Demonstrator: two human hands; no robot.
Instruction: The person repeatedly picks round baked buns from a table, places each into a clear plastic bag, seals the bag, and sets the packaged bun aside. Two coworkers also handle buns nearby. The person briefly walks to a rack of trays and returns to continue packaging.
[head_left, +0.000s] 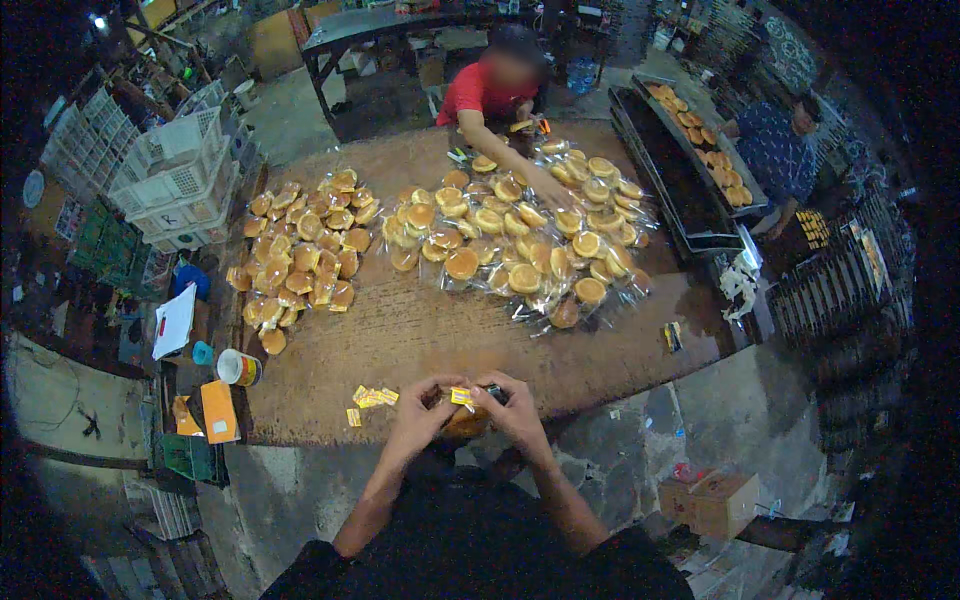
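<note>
My left hand (421, 416) pinches a small yellow paper label (460, 395) at the table's near edge. My right hand (516, 414) meets it from the other side, with fingertips at the label and a small dark tool (495, 392) in its grip, mostly covered by the fingers. Just below the label, between both hands, is a brown bun (463, 426), partly hidden; its wrapping is hard to make out. Left of my left hand lies a loose pile of yellow labels (373, 397).
Buns in clear bags (510, 232) spread across the wooden table (420, 341), with another bagged heap (304, 251) to the left. A co-worker in red (469, 94) reaches over them. Nearby are a white tub (238, 367), stacked crates (176, 180), and bun trays (697, 142) beside another person (776, 142).
</note>
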